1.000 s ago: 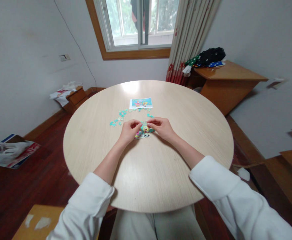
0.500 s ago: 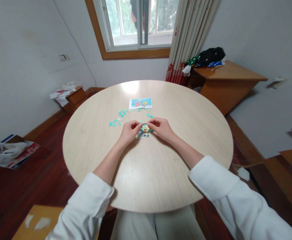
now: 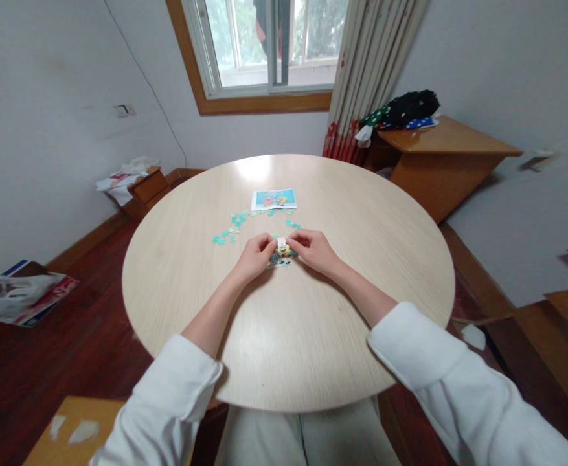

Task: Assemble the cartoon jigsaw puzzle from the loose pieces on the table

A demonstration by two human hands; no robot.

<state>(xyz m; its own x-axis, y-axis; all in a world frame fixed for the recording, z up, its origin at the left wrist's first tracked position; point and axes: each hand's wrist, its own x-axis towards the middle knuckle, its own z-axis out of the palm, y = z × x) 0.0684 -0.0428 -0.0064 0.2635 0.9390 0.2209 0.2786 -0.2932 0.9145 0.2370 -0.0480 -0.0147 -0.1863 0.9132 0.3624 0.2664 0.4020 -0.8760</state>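
A partly joined jigsaw puzzle point(image 3: 284, 251) with a yellow cartoon figure lies in front of me on the table. My left hand point(image 3: 257, 254) pinches its upper edge on the left, thumb against fingers. On the right, my right hand point(image 3: 313, 247) pinches the same edge. Between the fingertips a pale patch shows, where the upper part is bent over. Both hands hide parts of the puzzle's sides. Loose turquoise puzzle pieces point(image 3: 238, 220) are scattered beyond my left hand, with a few more pieces point(image 3: 292, 224) just past my right fingers.
A printed picture card point(image 3: 274, 199) of cartoon figures lies farther back on the round table point(image 3: 284, 343). A wooden cabinet point(image 3: 449, 139) with cloths on it stands at the back right. A yellowish box or stool point(image 3: 77, 427) is at the lower left.
The puzzle's upper part has bent toward me between my fingers, so a pale patch now covers some of the yellow figure. Both hands stay in nearly the same place.
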